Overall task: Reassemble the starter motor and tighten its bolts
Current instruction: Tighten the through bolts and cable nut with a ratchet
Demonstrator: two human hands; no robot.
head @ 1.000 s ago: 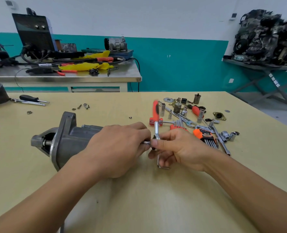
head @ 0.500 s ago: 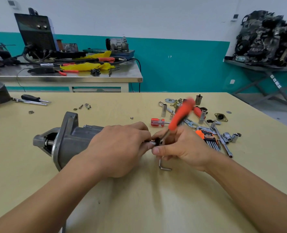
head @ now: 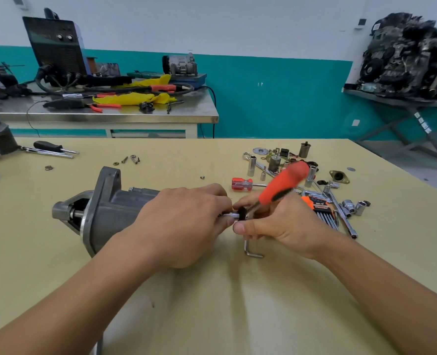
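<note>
The grey cast-metal starter motor lies on its side on the pale yellow surface. Its long axis runs from 9 o'clock, where the open nose points, to 3 o'clock, where the rear end is hidden under the left hand. That hand's fingers are curled over the rear of the housing. Their tips meet a short chrome socket that sticks out along the same axis toward 3 o'clock; whether they pinch it or only guide it, I cannot tell.

The right hand sits just beside the left, at 3 o'clock of the motor. Its fingers are wrapped round the orange-handled ratchet wrench. The dark head of the wrench meets the socket, and the blurred handle slants up toward 1 o'clock.

This looks like 1 rear bolt being tightened, though the bolt itself is hidden. The swing depends on the socket lying in line with the 9-to-3 axis while the handle sweeps across it. The right hand is nearer the bolt and drives; the left must stop the housing rolling.

A bent steel hex key lies on the surface at 6 o'clock of the right hand.
</note>
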